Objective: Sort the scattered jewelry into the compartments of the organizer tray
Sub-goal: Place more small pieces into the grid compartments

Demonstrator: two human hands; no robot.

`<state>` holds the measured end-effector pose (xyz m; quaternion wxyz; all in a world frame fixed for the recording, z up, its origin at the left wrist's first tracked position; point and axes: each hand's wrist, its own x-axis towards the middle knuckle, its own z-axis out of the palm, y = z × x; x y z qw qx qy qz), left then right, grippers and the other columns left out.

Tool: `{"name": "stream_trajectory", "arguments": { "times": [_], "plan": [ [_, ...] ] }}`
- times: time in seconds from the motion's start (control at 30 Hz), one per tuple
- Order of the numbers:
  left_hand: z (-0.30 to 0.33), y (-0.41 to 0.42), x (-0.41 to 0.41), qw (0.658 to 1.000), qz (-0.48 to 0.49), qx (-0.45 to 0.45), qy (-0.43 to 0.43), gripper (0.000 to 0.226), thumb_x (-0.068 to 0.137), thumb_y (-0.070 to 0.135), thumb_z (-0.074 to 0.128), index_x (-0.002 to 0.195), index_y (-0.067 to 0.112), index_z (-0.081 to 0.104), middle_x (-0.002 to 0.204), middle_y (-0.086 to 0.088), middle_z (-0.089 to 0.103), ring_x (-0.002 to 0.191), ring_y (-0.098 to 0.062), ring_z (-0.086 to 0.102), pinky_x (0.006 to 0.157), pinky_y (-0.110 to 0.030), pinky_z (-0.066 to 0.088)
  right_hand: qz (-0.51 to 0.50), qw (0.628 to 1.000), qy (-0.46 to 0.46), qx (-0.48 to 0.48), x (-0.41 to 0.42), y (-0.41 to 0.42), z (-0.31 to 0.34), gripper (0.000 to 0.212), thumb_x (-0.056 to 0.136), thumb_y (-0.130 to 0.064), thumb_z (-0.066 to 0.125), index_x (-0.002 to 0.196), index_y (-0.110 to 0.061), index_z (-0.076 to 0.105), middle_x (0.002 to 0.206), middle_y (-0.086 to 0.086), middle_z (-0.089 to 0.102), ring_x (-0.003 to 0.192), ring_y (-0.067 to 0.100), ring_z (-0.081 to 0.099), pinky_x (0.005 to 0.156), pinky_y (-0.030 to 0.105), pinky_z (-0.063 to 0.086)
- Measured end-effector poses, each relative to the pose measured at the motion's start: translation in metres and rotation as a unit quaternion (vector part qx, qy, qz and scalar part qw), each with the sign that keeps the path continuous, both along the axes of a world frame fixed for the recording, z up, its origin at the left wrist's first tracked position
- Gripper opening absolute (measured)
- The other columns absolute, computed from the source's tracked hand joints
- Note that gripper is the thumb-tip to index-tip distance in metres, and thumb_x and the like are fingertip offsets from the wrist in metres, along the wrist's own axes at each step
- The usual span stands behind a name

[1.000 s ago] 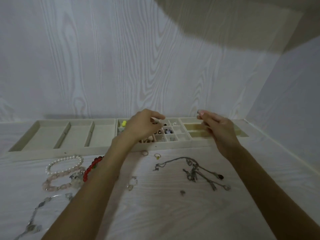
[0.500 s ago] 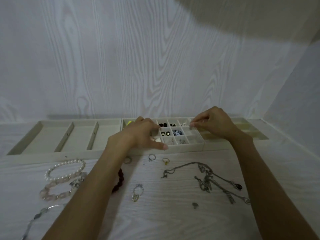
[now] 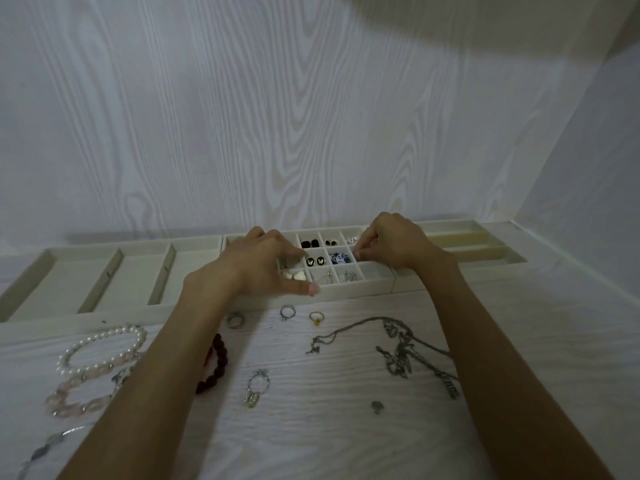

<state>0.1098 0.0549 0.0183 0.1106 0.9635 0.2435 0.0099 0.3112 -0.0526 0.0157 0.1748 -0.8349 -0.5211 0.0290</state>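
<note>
The beige organizer tray (image 3: 346, 292) lies along the wall. Its small middle compartments hold black studs (image 3: 310, 243), butterfly earrings (image 3: 316, 261), a blue-white piece (image 3: 339, 258) and white hearts (image 3: 294, 275). My left hand (image 3: 256, 268) rests over the left small compartments with fingers spread and thumb stretched along the front wall, and I see nothing in it. My right hand (image 3: 388, 247) hovers at the grid's right side, fingertips pinched on something too small to make out. Loose rings (image 3: 287, 311) (image 3: 317, 317) (image 3: 235, 320) lie just in front of the tray.
On the table lie a pearl bracelet (image 3: 104, 348), a pink bead bracelet (image 3: 83, 393), a dark red bracelet (image 3: 216, 362), a silver charm ring (image 3: 258, 386), tangled chain necklaces (image 3: 398, 348), a small charm (image 3: 376, 407) and a silver chain (image 3: 45, 448). Long tray compartments (image 3: 104, 271) sit left, slots (image 3: 478, 251) right.
Both hands came down from above the tray onto the small compartments. The left hand no longer shows the small pale piece it pinched. The camera view shifted closer.
</note>
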Motion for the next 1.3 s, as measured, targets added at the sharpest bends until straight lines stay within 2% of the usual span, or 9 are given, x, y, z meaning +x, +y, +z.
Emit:
{"name": "stream_trajectory", "arguments": {
  "times": [0.2, 0.37, 0.5, 0.63, 0.8, 0.9, 1.07, 1.17, 1.3],
  "plan": [
    [-0.002, 0.002, 0.0, 1.0, -0.004, -0.003, 0.003, 0.077, 0.071, 0.071, 0.057, 0.139, 0.038, 0.043, 0.135, 0.011, 0.044, 0.124, -0.017, 0.031, 0.101, -0.033, 0.033, -0.009, 1.0, -0.025, -0.013, -0.002, 0.002, 0.001, 0.015, 0.078, -0.024, 0.073, 0.092, -0.019, 0.077, 0.097, -0.003, 0.073, 0.088, 0.013, 0.064, 0.068, 0.022, 0.04],
    [-0.002, 0.002, 0.001, 1.0, -0.001, -0.007, 0.0, 0.077, 0.071, 0.071, 0.058, 0.138, 0.038, 0.043, 0.136, 0.011, 0.045, 0.126, -0.016, 0.031, 0.103, -0.035, 0.033, -0.01, 0.999, -0.041, -0.017, -0.001, 0.001, 0.001, 0.012, 0.079, -0.023, 0.073, 0.09, -0.021, 0.078, 0.091, -0.002, 0.073, 0.07, 0.006, 0.051, 0.064, 0.023, 0.037],
    [-0.002, 0.002, 0.0, 1.0, -0.001, -0.005, 0.004, 0.077, 0.071, 0.071, 0.057, 0.139, 0.038, 0.042, 0.137, 0.01, 0.045, 0.127, -0.017, 0.03, 0.105, -0.036, 0.033, -0.01, 0.999, -0.038, -0.018, -0.001, 0.002, 0.001, 0.013, 0.079, -0.024, 0.073, 0.091, -0.021, 0.078, 0.09, -0.002, 0.073, 0.064, 0.003, 0.048, 0.055, 0.02, 0.033],
    [-0.002, 0.002, 0.0, 1.0, -0.003, -0.006, 0.006, 0.078, 0.071, 0.071, 0.057, 0.139, 0.038, 0.041, 0.137, 0.009, 0.045, 0.127, -0.017, 0.03, 0.105, -0.036, 0.033, -0.008, 0.999, -0.039, -0.024, -0.001, 0.002, 0.001, 0.016, 0.079, -0.026, 0.074, 0.094, -0.02, 0.077, 0.092, -0.002, 0.073, 0.069, 0.005, 0.05, 0.06, 0.019, 0.034],
    [-0.002, 0.002, 0.0, 1.0, -0.001, -0.006, 0.007, 0.078, 0.071, 0.071, 0.057, 0.14, 0.037, 0.041, 0.136, 0.009, 0.046, 0.126, -0.016, 0.031, 0.103, -0.034, 0.033, 0.002, 1.0, -0.024, -0.019, 0.001, 0.0, 0.001, 0.015, 0.079, -0.026, 0.074, 0.093, -0.021, 0.077, 0.079, -0.006, 0.07, 0.056, 0.0, 0.044, 0.049, 0.016, 0.029],
    [-0.002, 0.003, 0.0, 1.0, 0.0, -0.006, 0.008, 0.079, 0.07, 0.072, 0.056, 0.14, 0.037, 0.041, 0.135, 0.009, 0.046, 0.125, -0.016, 0.031, 0.103, -0.035, 0.033, 0.0, 1.0, -0.013, -0.006, 0.003, -0.001, 0.003, 0.012, 0.08, -0.028, 0.072, 0.088, -0.021, 0.078, 0.088, -0.004, 0.073, 0.062, 0.002, 0.051, 0.051, 0.018, 0.033],
    [-0.001, 0.003, 0.0, 1.0, 0.0, -0.009, 0.005, 0.079, 0.069, 0.072, 0.057, 0.138, 0.037, 0.043, 0.133, 0.011, 0.048, 0.123, -0.016, 0.033, 0.103, -0.036, 0.035, -0.017, 0.999, 0.016, 0.026, 0.008, -0.008, 0.018, 0.017, 0.084, -0.033, 0.069, 0.087, -0.018, 0.077, 0.074, -0.005, 0.07, 0.069, 0.007, 0.059, 0.06, 0.022, 0.04],
    [-0.001, 0.003, -0.001, 1.0, -0.003, -0.009, 0.004, 0.077, 0.069, 0.072, 0.057, 0.137, 0.038, 0.045, 0.13, 0.011, 0.05, 0.121, -0.015, 0.034, 0.102, -0.035, 0.036, -0.019, 0.999, 0.004, 0.05, 0.004, -0.018, 0.028, 0.02, 0.085, -0.034, 0.067, 0.092, -0.018, 0.077, 0.092, -0.002, 0.073, 0.086, 0.012, 0.064, 0.071, 0.025, 0.045],
    [0.008, -0.004, 0.0, 0.999, -0.007, -0.018, -0.026, 0.074, 0.069, 0.073, 0.052, 0.135, 0.038, 0.048, 0.132, 0.008, 0.052, 0.126, -0.02, 0.035, 0.104, -0.039, 0.035, 0.007, 0.999, 0.002, 0.032, -0.014, -0.047, 0.037, 0.022, 0.086, -0.035, 0.065, 0.089, -0.016, 0.078, 0.088, 0.002, 0.074, 0.077, 0.016, 0.064, 0.063, 0.024, 0.043]
  ]
}}
